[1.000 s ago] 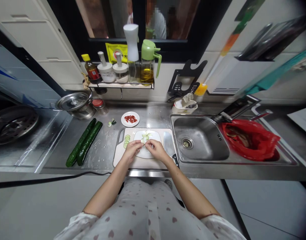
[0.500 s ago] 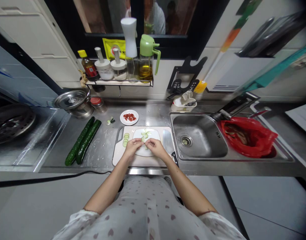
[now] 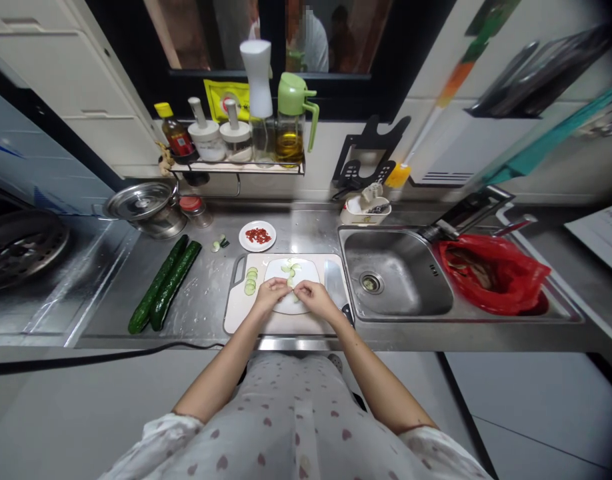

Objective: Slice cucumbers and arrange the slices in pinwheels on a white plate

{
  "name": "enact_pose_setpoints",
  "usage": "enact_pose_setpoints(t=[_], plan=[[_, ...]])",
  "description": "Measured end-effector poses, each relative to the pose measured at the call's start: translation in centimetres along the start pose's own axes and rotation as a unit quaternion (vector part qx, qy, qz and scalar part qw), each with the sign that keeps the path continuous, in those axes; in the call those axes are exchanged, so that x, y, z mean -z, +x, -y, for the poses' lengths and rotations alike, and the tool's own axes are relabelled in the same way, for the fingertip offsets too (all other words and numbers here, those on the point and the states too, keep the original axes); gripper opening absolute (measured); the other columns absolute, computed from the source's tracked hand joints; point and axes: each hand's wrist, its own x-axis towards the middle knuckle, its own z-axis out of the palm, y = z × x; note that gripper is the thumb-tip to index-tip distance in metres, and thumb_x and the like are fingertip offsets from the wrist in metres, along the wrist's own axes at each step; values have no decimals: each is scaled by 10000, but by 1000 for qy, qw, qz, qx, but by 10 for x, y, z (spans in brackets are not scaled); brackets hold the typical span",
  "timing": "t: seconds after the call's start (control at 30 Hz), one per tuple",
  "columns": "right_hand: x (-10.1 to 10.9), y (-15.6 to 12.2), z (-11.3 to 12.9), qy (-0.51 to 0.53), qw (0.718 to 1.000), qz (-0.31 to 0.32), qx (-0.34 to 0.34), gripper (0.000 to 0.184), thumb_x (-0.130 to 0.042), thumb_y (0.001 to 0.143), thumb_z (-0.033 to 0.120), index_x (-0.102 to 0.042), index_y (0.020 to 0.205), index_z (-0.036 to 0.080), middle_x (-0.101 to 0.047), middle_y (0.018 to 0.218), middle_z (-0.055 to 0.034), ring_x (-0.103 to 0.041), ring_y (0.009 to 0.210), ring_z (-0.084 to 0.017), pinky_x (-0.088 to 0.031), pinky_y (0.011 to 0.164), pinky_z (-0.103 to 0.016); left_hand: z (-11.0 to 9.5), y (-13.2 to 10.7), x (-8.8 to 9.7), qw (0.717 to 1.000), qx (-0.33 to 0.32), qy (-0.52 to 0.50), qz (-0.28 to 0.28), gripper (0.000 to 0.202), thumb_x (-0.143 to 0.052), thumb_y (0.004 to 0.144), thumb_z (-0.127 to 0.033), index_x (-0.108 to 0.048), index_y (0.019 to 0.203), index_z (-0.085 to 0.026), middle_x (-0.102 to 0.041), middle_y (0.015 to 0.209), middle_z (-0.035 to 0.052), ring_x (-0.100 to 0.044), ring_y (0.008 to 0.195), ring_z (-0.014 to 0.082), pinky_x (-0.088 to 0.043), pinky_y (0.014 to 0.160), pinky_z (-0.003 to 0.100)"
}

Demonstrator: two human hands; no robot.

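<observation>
Over a white plate (image 3: 307,269) my two hands meet, their fingertips nearly touching. My left hand (image 3: 272,293) and my right hand (image 3: 310,295) are both closed in a pinch at a thin pale-green cucumber slice (image 3: 291,282); the fingers partly cover it. Further cucumber slices (image 3: 289,268) lie curved together on the plate, just beyond my fingertips. Beneath the plate is a cutting board (image 3: 241,319). On its left side stands a row of overlapping round cucumber slices (image 3: 251,281), and along its right edge rests a knife (image 3: 333,277).
Two whole cucumbers (image 3: 173,287) lie on the left of the counter. A small plate of chopped red pieces (image 3: 257,236) and cucumber ends (image 3: 219,243) sit behind the board. To the right are a sink (image 3: 401,287) and a red plastic bag (image 3: 516,280). A pot (image 3: 153,210) stands back left.
My left hand has shifted slightly right, closer to my right hand. Both hands stay pinched over the plate, and the camera view has moved a little.
</observation>
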Motion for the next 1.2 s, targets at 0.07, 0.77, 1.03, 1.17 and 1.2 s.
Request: enact_pose_setpoints(t=[0.07, 0.77, 1.03, 1.17, 1.2], plan=[[3, -3, -2, -58, 998, 15, -6, 166, -529, 823, 240, -672, 814, 158, -672, 719, -14, -571, 652, -125, -402, 630, -209, 6, 5, -3, 1000, 6, 24, 0, 408, -827, 472, -297, -625, 792, -144, -589, 564, -38, -449, 466, 56, -299, 452, 178], [1, -26, -5, -455, 888, 46, -42, 283, -383, 968, 264, -640, 1071, 206, -697, 992, -74, -580, 943, -190, -291, 796, -277, 13, 15, -23, 853, -111, 509, 6, 211, -651, 769, -258, -681, 973, -214, -652, 710, -20, -594, 697, 134, -401, 657, 227], [-8, -32, -4, -482, 872, 57, -65, 306, -377, 971, 272, -634, 1121, 202, -710, 934, -93, -604, 906, -197, -278, 814, -295, 16, 13, -24, 816, -136, 562, 20, 227, -601, 837, -285, -699, 1038, -242, -680, 825, 7, -608, 794, 159, -419, 718, 246], [-7, -32, -3, -490, 866, 60, -82, 313, -363, 979, 294, -634, 1116, 217, -719, 910, -89, -621, 892, -204, -271, 805, -305, 18, 13, -26, 805, -139, 577, 20, 230, -600, 849, -300, -697, 1050, -249, -683, 873, 15, -609, 824, 161, -421, 737, 250], [-7, -32, -3, -492, 865, 59, -85, 315, -359, 980, 295, -634, 1116, 221, -721, 904, -90, -625, 887, -204, -268, 805, -307, 19, 14, -26, 804, -139, 578, 18, 227, -598, 851, -300, -698, 1049, -250, -684, 882, 16, -609, 829, 161, -422, 740, 251]])
